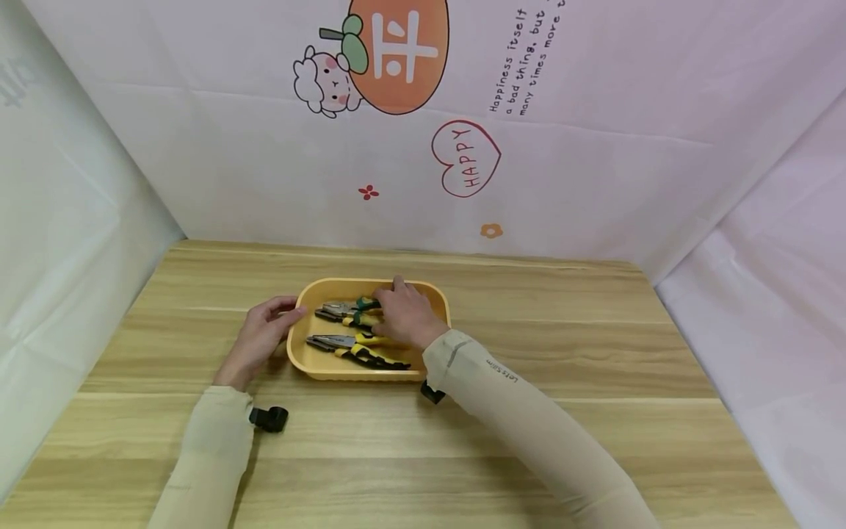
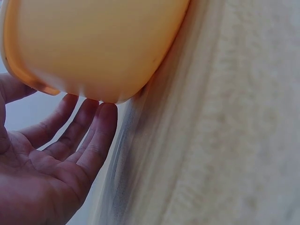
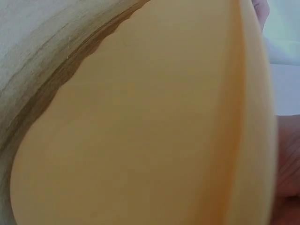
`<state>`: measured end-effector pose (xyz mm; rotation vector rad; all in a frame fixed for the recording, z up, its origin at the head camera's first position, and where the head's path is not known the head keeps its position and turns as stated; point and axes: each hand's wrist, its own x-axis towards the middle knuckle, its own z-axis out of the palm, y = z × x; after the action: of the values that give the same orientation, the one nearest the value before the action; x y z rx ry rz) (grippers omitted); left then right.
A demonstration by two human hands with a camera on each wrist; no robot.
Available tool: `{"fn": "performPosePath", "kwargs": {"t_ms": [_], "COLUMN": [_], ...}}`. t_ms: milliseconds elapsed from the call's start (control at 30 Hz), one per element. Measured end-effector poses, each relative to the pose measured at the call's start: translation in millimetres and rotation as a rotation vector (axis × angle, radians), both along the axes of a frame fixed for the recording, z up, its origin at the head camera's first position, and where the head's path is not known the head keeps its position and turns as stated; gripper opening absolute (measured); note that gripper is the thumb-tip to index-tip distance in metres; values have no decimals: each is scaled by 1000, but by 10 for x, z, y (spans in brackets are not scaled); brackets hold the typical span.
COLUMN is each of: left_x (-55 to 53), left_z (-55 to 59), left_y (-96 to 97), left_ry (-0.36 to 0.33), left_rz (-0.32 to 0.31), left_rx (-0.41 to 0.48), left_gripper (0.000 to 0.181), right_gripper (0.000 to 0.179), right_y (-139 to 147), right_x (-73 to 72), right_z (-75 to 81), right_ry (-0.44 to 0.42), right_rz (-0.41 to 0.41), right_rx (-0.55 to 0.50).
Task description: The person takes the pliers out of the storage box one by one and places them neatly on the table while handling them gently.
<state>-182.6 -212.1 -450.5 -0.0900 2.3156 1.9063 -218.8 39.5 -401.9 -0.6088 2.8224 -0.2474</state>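
Note:
A yellow plastic tray (image 1: 304, 361) sits on the table with pliers lying in it. At its left end my left hand (image 1: 261, 334) holds the rim, thumb over the edge. In the left wrist view the fingers (image 2: 101, 136) of that hand touch the outer wall. My right hand (image 1: 406, 314) reaches over the right side into the tray and grips the green-and-yellow handles of one pair of pliers (image 1: 340, 310), their jaws toward the left. Nearer the front lies a second pair of pliers (image 1: 357, 351) with yellow-and-black handles. In the right wrist view the tray wall hides most of the right hand.
The tray rests on a wood-grain table (image 1: 542, 353). Behind it hangs a white printed cloth (image 1: 581, 191), with more white cloth at both sides. Black wrist cameras, one of them the left wrist camera (image 1: 269, 419), stick out from the sleeves near the tray's front.

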Motion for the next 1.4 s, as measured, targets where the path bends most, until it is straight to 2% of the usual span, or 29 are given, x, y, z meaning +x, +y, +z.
{"fn": "performPosePath", "kwargs": {"t_ms": [233,433,567,767,967,1100,1400], "left_x": [-16,-8,4,8,8,10,14], "left_z": [-23,-5,5,4,13,26,16], "left_y": [-9,-8,-5,-1,9,14,7], "left_ry": [-2,-5,-1,2,3,3,-4], "left_rz": [1,2,3,2,0,-2,4], "left_rx": [-4,-6,-5,1,12,6,4], "left_gripper": [52,52,52,52,53,53,52], "right_gripper": [58,59,60,59,60,59,61], "right_y": [-12,1,20,25,22,26,54], "right_x": [2,8,12,40,67,73,63], "right_z": [-2,-32,-62,-106,-124,-130,-148], "right_ry": [-3,-28,-5,39,49,64,25], "right_rz": [-19,-95,-129,-155,-205,-206,-197], "right_rx": [-38,-177,-242,-266,-332,-343,-347]}}
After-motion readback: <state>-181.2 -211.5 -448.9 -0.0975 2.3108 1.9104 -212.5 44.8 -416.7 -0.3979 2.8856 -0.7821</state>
